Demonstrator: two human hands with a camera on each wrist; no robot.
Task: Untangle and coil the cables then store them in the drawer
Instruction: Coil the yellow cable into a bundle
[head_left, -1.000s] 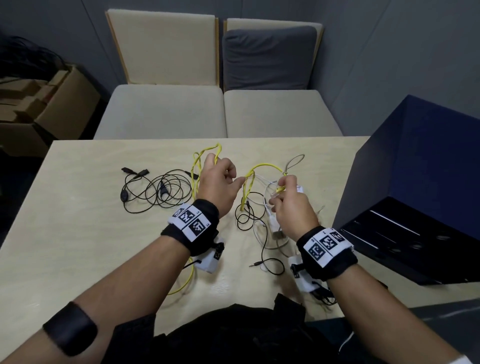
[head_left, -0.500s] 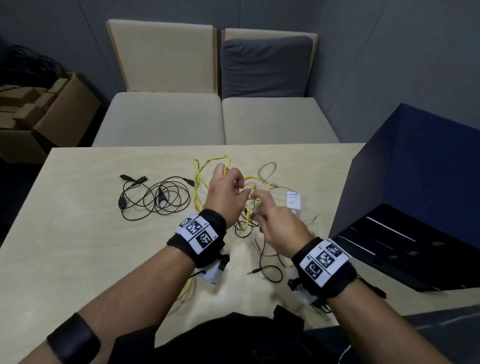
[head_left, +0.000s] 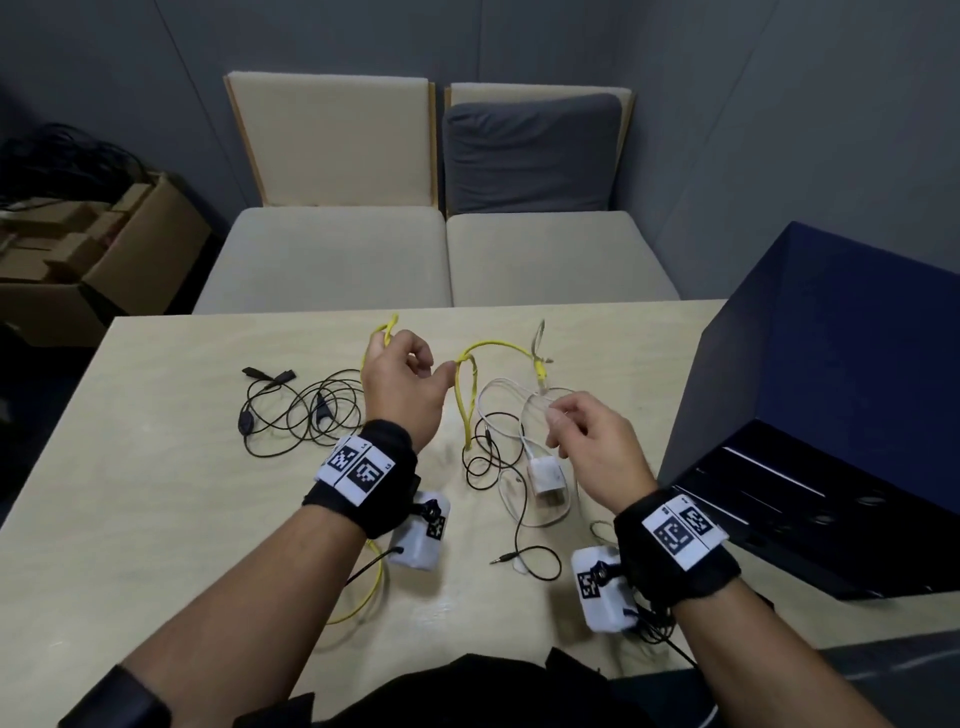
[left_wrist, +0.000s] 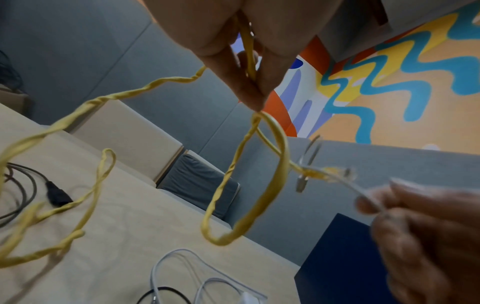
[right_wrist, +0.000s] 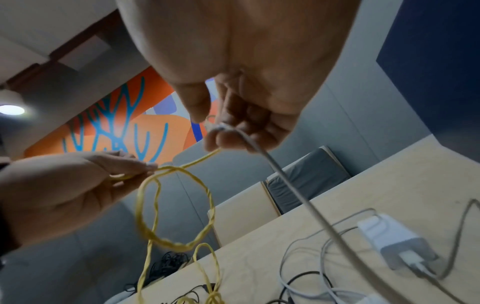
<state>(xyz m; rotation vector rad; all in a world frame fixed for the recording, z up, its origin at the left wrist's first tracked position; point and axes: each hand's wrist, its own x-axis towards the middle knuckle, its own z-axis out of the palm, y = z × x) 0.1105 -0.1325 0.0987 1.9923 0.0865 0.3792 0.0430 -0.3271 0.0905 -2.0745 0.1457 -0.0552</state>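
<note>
Three cables sit in the tangle at mid-table: a yellow cable (head_left: 470, 395), a white charger cable (head_left: 511, 400) with its plug block (head_left: 545, 475), and a thin black cable (head_left: 493, 467) under both. Half a second ago the two hands were bunched together over the knot; now they are drawn apart, and a yellow loop hangs free between them with the yellow plug end (head_left: 541, 370) swung clear to the right. Reading: the yellow is coming loose from the white, so separation is under way, coiling not yet begun, nothing stored. Left hand (head_left: 402, 387) is raised above the table, thumb and forefinger pinching the yellow cable where the loop crosses itself; more yellow passes through the curled fingers and trails back under the wrist toward the near edge. Right hand (head_left: 592, 441) is lower and nearer, fingertips (right_wrist: 223, 139) closed on the white cable near its end; the wrist view shows a yellow strand running up to that same grip, whether also pinched I cannot tell. A second black cable bundle (head_left: 306, 410) lies loose to the left, untouched. Table (head_left: 130, 519) is pale wood. Dark blue drawer unit (head_left: 831, 389) stands at the right edge, its drawer open and well apart from the cables
</note>
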